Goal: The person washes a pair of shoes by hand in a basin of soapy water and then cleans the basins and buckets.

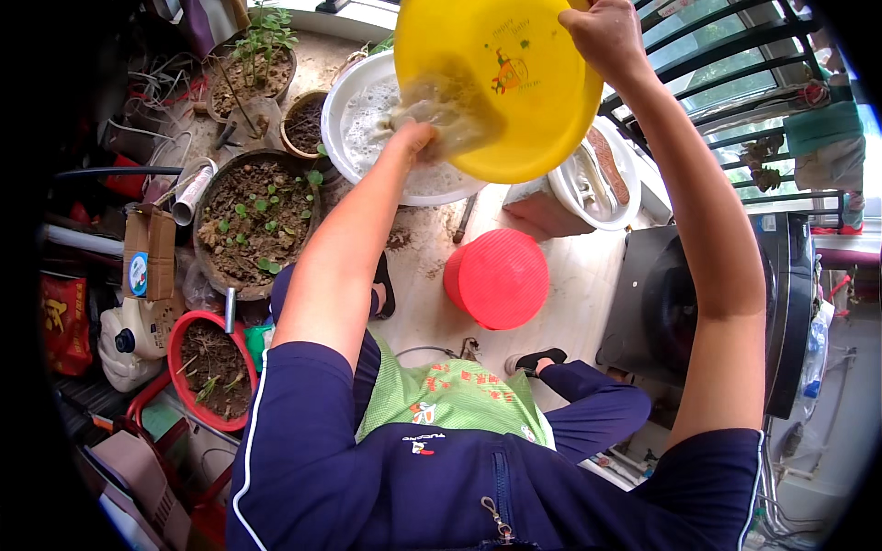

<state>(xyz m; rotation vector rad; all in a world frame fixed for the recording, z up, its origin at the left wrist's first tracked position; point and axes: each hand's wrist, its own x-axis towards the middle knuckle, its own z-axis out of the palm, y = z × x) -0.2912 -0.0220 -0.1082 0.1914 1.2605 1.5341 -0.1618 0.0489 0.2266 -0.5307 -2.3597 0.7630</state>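
My right hand (608, 43) grips the upper right rim of a yellow plastic basin (544, 113), which is tilted steeply on its side. The basin has a printed cartoon and some writing. Its lower left part overlaps a white basin (358, 103) of foamy water. My left hand (417, 138) reaches in front of the yellow basin, above the foam. A blurred, brownish, see-through patch (462, 113) lies around its fingers. I cannot tell whether that is water or a held thing, and the fingers are partly lost in blur.
An upside-down-looking red bucket or stool (497, 279) stands on the floor before me. Behind it, a white tub (623, 213) holds shoes (594, 172). Soil-filled plant pots (258, 220) line the left. A dark washing machine (661, 303) is on the right, below black window bars (730, 45).
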